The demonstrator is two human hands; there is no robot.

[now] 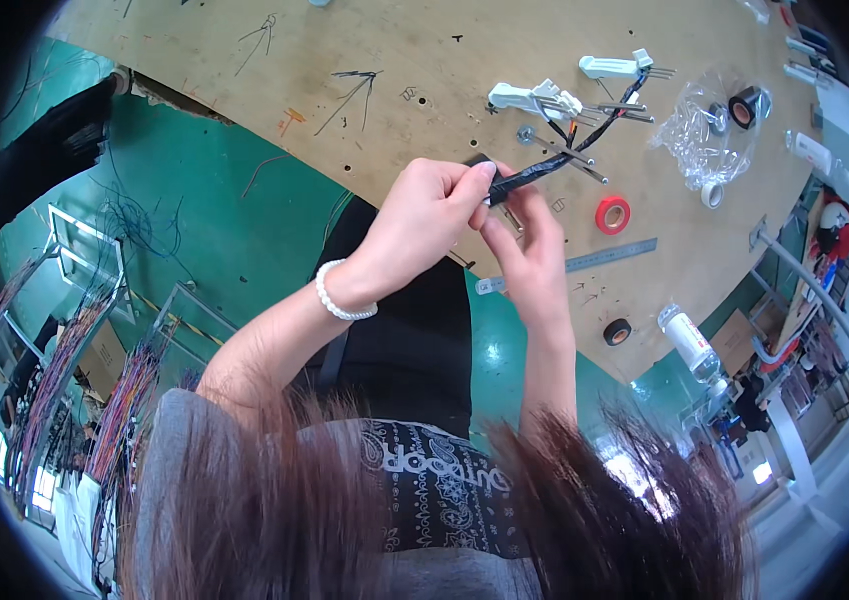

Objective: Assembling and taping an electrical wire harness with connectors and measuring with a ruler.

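A wire harness (588, 143) wrapped in black tape runs from my hands up to the far right, branching among metal pins on the board. My left hand (435, 205), a white beaded bracelet at its wrist, is closed with thumb and fingers pinching the near end of the harness. Close against it, my right hand (533, 245) curls its fingers around the same end from the right and below. Between the hands is a dark, wide piece (498, 190) that looks like black tape, partly hidden by the fingers. White holders (540, 98) stand at the harness's far branches.
On the wooden board (345, 130) lie a red tape roll (613, 214), a steel ruler (610, 255), a black tape roll (618, 331) and crumpled clear plastic (700, 135) with another black roll (745, 107). A bottle (690, 342) is by the right edge. Racks of colored wires (130, 410) stand left.
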